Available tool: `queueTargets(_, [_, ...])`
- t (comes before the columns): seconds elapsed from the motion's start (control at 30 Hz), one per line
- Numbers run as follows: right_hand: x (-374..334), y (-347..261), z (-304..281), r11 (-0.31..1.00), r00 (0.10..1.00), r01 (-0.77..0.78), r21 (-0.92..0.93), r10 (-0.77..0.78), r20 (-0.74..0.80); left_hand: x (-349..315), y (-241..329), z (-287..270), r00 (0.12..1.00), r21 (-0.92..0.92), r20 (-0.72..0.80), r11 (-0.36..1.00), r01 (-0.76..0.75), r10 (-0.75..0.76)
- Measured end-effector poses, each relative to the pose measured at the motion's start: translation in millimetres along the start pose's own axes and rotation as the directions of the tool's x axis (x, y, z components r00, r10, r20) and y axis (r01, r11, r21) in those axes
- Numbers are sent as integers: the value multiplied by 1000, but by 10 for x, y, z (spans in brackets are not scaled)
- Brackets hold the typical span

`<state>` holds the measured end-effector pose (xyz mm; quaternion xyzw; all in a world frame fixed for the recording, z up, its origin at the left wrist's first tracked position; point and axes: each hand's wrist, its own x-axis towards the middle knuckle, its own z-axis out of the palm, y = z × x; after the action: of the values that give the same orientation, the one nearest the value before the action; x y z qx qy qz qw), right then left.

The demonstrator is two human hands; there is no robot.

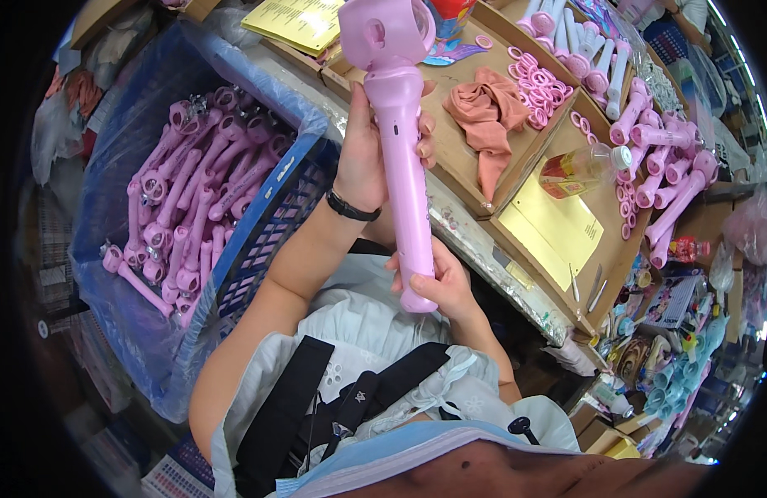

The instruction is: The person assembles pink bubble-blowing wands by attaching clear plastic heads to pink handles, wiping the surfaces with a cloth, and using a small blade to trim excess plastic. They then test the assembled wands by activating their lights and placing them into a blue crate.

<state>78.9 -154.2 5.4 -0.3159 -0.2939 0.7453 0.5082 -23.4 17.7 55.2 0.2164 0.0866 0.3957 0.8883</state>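
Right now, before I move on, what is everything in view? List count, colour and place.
held wand: one, pink, in both grips
crate: one, blue, left
crate wands: many, pink, inside it
upper sheets: stack, yellow, top
trays: several, brown, right
cloth: one, salmon, middle tray
rings: many, pink, beside cloth
bottle: one, clear, white-capped, right tray
lower sheet: one or more, yellow, right tray
tools: at least two, pale, its lower corner
handles: several, white-and-pink, upper right
piled wands: several, pink, right
small parts: several, pale blue, lower right
wristband: one, black, left wrist
mask: one, pale blue, bottom edge
left grip: one, bare, around held wand's upper shaft
right grip: one, bare, around its lower end
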Motion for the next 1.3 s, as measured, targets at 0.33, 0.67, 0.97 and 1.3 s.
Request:
queueTargets(0.33, [-107,269,32,915,971,163,-368,-215,-105,222,219,-211,1000,45,-10,999,-25,25])
queueTargets(0.67, [-71,329,-4,494,849,163,-854,-511,-134,236,192,-120,986,220,-128,972,-77,107])
queueTargets(0.97, [-12,448,-48,563,820,162,-810,-534,-207,210,152,-113,982,301,-128,949,-97,141])
queueTargets(1.3, [-118,461,-4,886,984,126,-447,-168,-56,25,-109,-220,996,141,-63,988,68,-59])
